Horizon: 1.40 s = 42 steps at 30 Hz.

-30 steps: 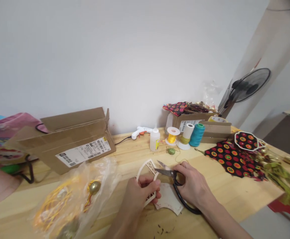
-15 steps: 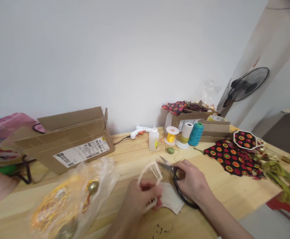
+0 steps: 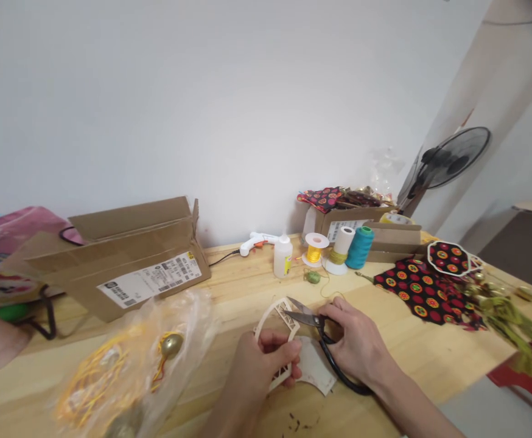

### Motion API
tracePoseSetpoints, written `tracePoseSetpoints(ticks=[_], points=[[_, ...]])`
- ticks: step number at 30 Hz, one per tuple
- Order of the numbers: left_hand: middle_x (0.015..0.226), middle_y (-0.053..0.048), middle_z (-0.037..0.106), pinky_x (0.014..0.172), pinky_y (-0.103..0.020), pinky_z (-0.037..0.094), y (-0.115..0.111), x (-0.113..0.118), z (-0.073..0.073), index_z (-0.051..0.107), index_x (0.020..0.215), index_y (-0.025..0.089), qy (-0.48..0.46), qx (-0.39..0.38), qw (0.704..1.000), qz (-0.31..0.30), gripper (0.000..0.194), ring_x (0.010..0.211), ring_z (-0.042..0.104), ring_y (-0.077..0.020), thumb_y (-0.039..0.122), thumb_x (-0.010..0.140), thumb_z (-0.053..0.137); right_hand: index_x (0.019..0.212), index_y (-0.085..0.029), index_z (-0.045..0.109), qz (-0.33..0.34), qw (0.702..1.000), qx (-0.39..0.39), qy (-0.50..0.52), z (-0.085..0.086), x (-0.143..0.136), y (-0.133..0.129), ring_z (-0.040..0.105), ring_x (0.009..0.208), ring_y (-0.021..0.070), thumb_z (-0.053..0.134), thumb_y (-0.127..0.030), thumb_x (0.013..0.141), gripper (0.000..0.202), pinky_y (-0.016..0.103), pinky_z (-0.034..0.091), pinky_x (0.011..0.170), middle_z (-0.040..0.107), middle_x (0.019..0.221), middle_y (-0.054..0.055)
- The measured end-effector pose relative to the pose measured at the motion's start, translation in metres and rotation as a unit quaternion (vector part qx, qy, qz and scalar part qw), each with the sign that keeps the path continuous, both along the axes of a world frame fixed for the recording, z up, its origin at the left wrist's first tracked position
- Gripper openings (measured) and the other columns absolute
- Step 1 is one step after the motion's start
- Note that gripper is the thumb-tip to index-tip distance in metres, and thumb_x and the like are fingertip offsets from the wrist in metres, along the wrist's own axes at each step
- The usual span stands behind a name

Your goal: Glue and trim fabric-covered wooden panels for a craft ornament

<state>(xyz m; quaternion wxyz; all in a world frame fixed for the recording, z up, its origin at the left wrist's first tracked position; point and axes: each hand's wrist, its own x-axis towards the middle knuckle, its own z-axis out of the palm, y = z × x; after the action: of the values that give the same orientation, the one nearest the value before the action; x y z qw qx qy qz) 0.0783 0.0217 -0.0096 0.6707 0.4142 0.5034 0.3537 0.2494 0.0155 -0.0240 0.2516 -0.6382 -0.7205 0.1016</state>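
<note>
My left hand [image 3: 266, 362] is closed on a pale, curved cut-out frame [image 3: 266, 312] with lattice openings, held tilted above the table. Black-handled scissors [image 3: 344, 366] are in my right hand [image 3: 355, 337], fingers round the handles. Their blades are parted, with the lower blade across the top corner of the frame; whether it passes through an opening I cannot tell. Beneath the hands lies a whitish curved piece [image 3: 315, 365], partly hidden by the left hand and the scissors. Small dark scraps [image 3: 299, 421] are scattered nearer to me.
A clear bag [image 3: 188, 340] with yellow cord and bells lies left, before a cardboard box [image 3: 124, 261]. Behind the hands stand a glue bottle [image 3: 283, 257], a white glue gun [image 3: 252, 242] and a teal thread spool [image 3: 360, 248]. Patterned fabric [image 3: 423, 289] is at right.
The scissors have shifted slightly left and down, so their blades now overlap the frame's top corner. The blades show wider apart. My left hand still grips the frame.
</note>
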Motion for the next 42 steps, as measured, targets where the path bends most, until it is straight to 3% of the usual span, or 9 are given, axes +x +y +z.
tracePoseSetpoints(ticks=[8,13,17,22,26,30,34,37,42], points=[[0.036,-0.001,0.057,0.038,-0.020,0.035,-0.009,0.005,0.001,0.061,0.045,0.012,-0.008,0.009,0.997,-0.074,0.022,0.033,0.045,-0.0079,0.029,0.052,0.072,0.078,-0.024,0.061,-0.108,0.994,0.004,0.008,-0.002,0.006,0.015,0.053,0.070,0.0159,0.048,-0.012,0.064,0.023,0.023,0.034,0.057,0.056,0.075,0.001],[0.041,-0.001,0.060,0.041,-0.020,0.038,-0.002,0.000,0.003,0.063,0.052,0.012,-0.005,-0.021,1.000,-0.020,0.024,0.038,0.050,-0.0095,0.034,0.049,0.074,0.080,-0.023,0.059,-0.050,0.998,0.022,0.037,-0.002,0.006,0.009,0.053,0.070,0.0135,0.050,-0.012,0.062,0.023,0.021,0.038,0.060,0.055,0.074,-0.001],[0.041,-0.001,0.059,0.041,-0.020,0.038,0.000,-0.002,0.004,0.063,0.051,0.012,-0.007,-0.020,1.000,-0.014,0.025,0.039,0.050,-0.0095,0.034,0.049,0.074,0.078,-0.023,0.060,0.005,0.999,0.021,0.029,-0.002,0.002,0.003,0.053,0.068,0.0134,0.051,-0.012,0.062,0.021,0.021,0.038,0.059,0.054,0.074,-0.001],[0.040,-0.002,0.061,0.042,-0.019,0.038,-0.002,-0.002,0.005,0.063,0.051,0.012,0.008,-0.009,0.999,-0.048,0.022,0.037,0.048,-0.0075,0.031,0.053,0.072,0.082,-0.026,0.061,-0.069,0.998,-0.005,0.010,-0.003,0.002,0.006,0.054,0.072,0.0142,0.051,-0.010,0.060,0.029,0.021,0.036,0.059,0.056,0.078,-0.001],[0.037,-0.001,0.058,0.039,-0.019,0.037,-0.006,0.001,0.008,0.061,0.046,0.011,-0.016,0.013,0.994,-0.107,0.023,0.034,0.046,-0.0070,0.031,0.054,0.072,0.077,-0.025,0.062,-0.153,0.988,0.000,0.011,-0.003,0.007,0.010,0.052,0.068,0.0154,0.050,-0.015,0.065,0.020,0.023,0.031,0.054,0.055,0.073,0.000],[0.046,-0.001,0.060,0.043,-0.020,0.042,-0.007,0.001,0.016,0.063,0.058,0.011,-0.053,-0.005,0.998,-0.034,0.029,0.041,0.053,-0.0093,0.038,0.055,0.072,0.079,-0.026,0.061,-0.150,0.988,0.013,0.029,-0.003,0.010,0.011,0.053,0.068,0.0146,0.049,-0.016,0.065,0.020,0.022,0.032,0.055,0.054,0.071,-0.002],[0.054,-0.003,0.063,0.045,-0.022,0.046,-0.004,-0.001,0.021,0.062,0.080,0.012,-0.160,-0.041,0.984,0.060,0.043,0.047,0.059,-0.0130,0.052,0.072,0.051,0.083,-0.025,0.061,-0.136,0.989,0.033,0.046,-0.006,0.010,0.011,0.054,0.067,0.0150,0.049,-0.017,0.066,0.022,0.023,0.036,0.057,0.054,0.072,-0.001],[0.055,-0.004,0.064,0.048,-0.024,0.049,-0.004,-0.002,0.022,0.059,0.085,0.011,-0.198,-0.019,0.975,0.102,0.044,0.049,0.061,-0.0142,0.051,0.078,0.042,0.084,-0.023,0.061,-0.119,0.990,0.049,0.057,-0.008,0.011,0.012,0.054,0.066,0.0155,0.050,-0.020,0.067,0.021,0.025,0.038,0.058,0.055,0.073,0.000],[0.062,-0.006,0.065,0.055,-0.026,0.051,-0.006,-0.001,0.026,0.056,0.092,0.008,-0.214,0.018,0.968,0.131,0.039,0.056,0.061,-0.0143,0.043,0.081,0.042,0.086,-0.021,0.060,-0.088,0.989,0.084,0.078,-0.014,0.014,0.015,0.055,0.068,0.0170,0.051,-0.028,0.069,0.021,0.026,0.041,0.059,0.056,0.074,0.002]])
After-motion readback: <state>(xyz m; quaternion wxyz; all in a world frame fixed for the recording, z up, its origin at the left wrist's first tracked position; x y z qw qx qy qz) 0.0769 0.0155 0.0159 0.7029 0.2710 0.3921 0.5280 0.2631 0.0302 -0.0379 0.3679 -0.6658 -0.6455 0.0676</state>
